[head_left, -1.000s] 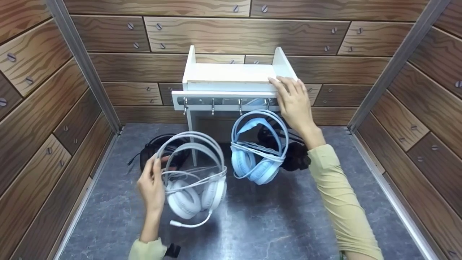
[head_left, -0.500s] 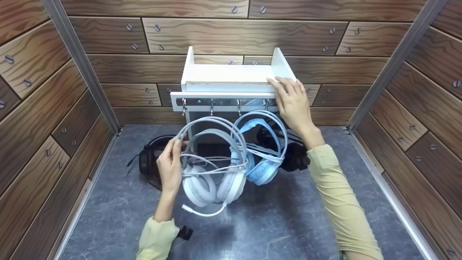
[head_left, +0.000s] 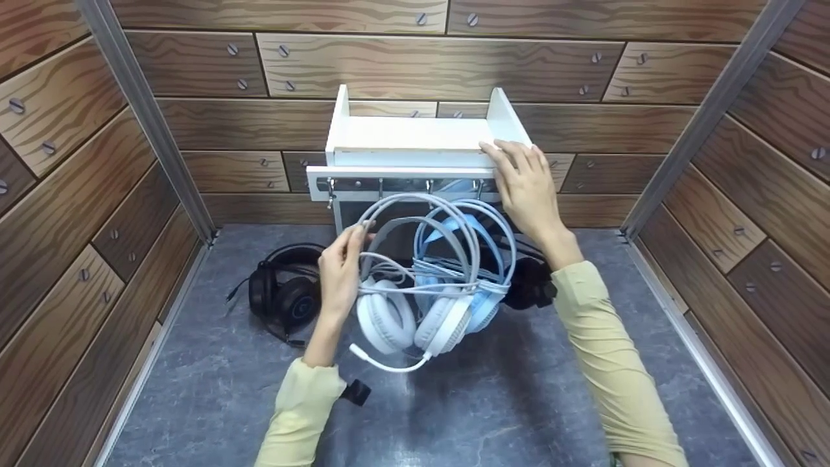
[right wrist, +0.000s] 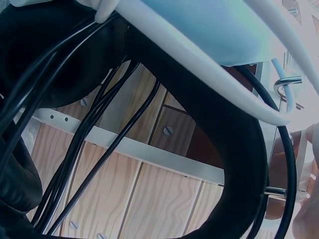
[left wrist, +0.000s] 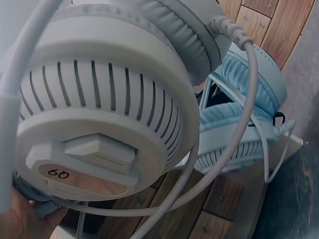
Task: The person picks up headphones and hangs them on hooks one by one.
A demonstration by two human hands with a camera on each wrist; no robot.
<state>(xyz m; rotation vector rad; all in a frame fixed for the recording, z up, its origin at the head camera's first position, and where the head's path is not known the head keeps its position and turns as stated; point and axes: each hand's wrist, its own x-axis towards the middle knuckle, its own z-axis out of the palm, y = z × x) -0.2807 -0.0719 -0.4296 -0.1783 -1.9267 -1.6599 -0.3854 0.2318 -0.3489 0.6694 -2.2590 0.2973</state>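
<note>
Pinched the white plastic over-ear headset [head_left: 447, 323] in the left hand [head_left: 340, 269], not yet hung, in front of the pale-blue padded headset [left wrist: 269, 79], seemingly hung; rested the extended right hand [head_left: 528, 188] on the white boxy rack [head_left: 415, 133]; had a black cushioned headset [head_left: 298, 301] unhung.

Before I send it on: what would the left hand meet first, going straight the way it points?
Beyond the white headset it holds, the left hand would probably meet the hook rail first, around its second hook from the left; depth is unclear.
</note>
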